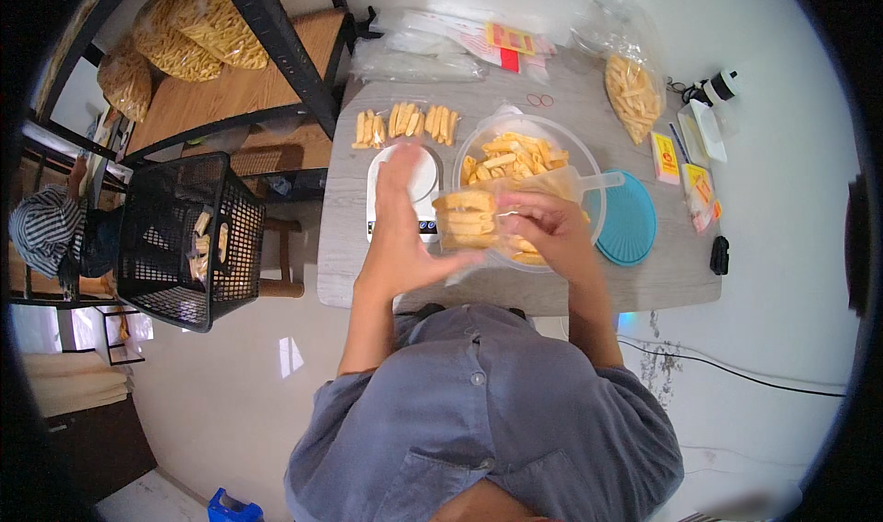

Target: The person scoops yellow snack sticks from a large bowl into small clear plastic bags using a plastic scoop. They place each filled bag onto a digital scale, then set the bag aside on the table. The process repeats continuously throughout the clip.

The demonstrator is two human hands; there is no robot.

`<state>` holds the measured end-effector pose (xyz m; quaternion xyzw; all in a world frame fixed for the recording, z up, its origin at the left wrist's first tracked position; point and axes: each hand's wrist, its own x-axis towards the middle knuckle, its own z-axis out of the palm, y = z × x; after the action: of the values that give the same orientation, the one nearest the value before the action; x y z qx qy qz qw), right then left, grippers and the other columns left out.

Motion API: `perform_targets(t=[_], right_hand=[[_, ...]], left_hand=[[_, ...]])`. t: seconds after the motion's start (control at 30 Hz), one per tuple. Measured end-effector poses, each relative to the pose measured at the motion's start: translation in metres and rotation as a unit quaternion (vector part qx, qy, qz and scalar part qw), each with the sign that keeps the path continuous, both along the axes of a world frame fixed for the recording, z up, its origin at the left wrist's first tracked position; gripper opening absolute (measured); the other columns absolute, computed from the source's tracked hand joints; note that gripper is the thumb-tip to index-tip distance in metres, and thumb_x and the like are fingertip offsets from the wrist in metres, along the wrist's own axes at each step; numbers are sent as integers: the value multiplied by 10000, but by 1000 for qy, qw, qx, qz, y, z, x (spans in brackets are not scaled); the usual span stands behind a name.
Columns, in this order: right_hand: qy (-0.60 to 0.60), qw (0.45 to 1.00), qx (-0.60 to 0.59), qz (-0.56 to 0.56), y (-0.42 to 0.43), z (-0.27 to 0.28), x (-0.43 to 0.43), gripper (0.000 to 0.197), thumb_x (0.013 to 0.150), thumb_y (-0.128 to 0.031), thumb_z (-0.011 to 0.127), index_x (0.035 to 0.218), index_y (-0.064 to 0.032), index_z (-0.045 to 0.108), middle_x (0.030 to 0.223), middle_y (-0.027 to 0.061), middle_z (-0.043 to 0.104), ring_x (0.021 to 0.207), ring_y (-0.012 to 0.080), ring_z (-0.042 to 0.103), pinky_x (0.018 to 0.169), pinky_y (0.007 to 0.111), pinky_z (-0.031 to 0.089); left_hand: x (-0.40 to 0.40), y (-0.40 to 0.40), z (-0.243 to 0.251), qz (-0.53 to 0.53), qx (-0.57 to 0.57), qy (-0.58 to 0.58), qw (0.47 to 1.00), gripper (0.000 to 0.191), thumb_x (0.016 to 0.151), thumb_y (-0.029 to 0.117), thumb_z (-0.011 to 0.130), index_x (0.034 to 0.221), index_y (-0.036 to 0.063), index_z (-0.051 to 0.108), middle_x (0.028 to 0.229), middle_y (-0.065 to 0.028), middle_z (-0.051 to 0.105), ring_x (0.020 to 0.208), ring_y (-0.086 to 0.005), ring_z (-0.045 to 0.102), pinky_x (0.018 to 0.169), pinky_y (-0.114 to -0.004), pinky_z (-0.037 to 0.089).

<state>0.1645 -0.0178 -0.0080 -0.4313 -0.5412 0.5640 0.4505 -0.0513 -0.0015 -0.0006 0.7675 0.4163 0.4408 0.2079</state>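
Observation:
My right hand (552,229) grips the open end of a small clear plastic bag of stick-shaped snacks (469,220). Blurred and spread wide, my left hand (400,239) is beside the bag, its fingers over the white digital kitchen scale (376,191). Behind the bag stands a round clear plastic tub (599,177) of loose snack sticks (517,156), with a translucent scoop (603,180) lying across it. Several small filled bags (407,120) lie in a row past the scale.
A teal lid (629,211) lies right of the tub. Further back are a large snack bag (631,94), plastic bags (428,56) and red rubber bands (540,100). A black plastic basket (234,246) holding small packs stands left, near a shelf (207,118). Another person (52,229) is at far left.

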Motion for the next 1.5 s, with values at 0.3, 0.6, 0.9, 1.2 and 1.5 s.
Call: perform_targets(t=[0.3,0.6,0.9,1.2,1.5], right_hand=[[-70,997,30,-9,-1,3,1,250,817,-46,647,1064,-10,644,1006,56,642,867,123,594,768,260,485],[-516,829,211,-50,0,-3,16,91,674,-185,710,746,-130,724,865,61,483,912,247,456,816,390,341],[-549,814,191,4,5,-2,2,137,605,-232,714,670,-111,707,864,82,489,929,272,448,835,410,320],[-396,871,250,-150,9,11,24,157,716,-193,709,825,-106,640,919,42,518,905,211,477,821,352,348],[136,963,122,-198,1,0,-5,141,905,-129,543,1022,-50,549,1019,13,517,970,92,461,874,250,360]], left_hand=[[10,1,-7,-111,-163,34,980,757,602,274,773,1233,30,435,1094,-168,529,1042,-344,511,940,-433,361],[-2,5,-11,-58,-103,71,990,697,673,237,732,1258,23,420,1102,-182,529,1061,-347,511,916,-410,398],[-6,3,-10,-89,-131,54,986,729,672,257,751,1277,33,411,1185,-182,510,1104,-340,507,929,-407,410],[0,3,-12,-108,-114,40,987,747,683,304,742,1253,-19,382,1182,-222,501,1105,-357,491,944,-410,379],[5,2,-11,-110,-109,69,986,740,724,329,718,1265,-27,360,1226,-227,466,1150,-364,456,974,-417,354]])
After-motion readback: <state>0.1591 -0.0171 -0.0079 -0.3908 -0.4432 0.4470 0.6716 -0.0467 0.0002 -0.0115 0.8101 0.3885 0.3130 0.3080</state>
